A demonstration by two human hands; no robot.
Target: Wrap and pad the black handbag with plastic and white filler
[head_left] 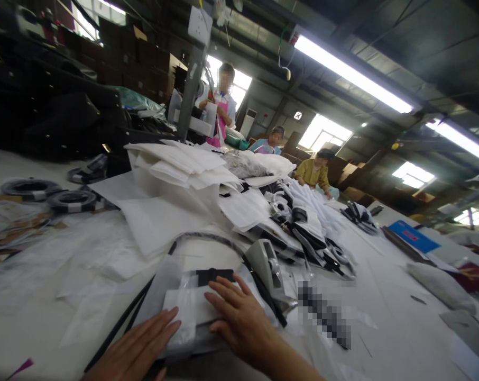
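A black bag (215, 276) lies in front of me, partly covered by white wrapping sheet (184, 304) with a shiny clear strip across it. Its plastic-wrapped handle (208, 236) arches up at the far side. My left hand (138, 344) rests flat at the near left of the wrapping, fingers stretched out. On the right part of the wrapping, my right hand (243, 320) lies palm down with its fingers spread. Just beyond that hand stands a grey tape dispenser (265, 270). Neither hand grips anything.
White sheets (184, 164) are piled behind the bag. Wrapped black straps and bags (298, 227) are heaped to the right. Coiled rings (71, 198) lie at the left, below a dark bag pile (45, 111). A blue box (410, 235) sits farther right. Several people work beyond the table.
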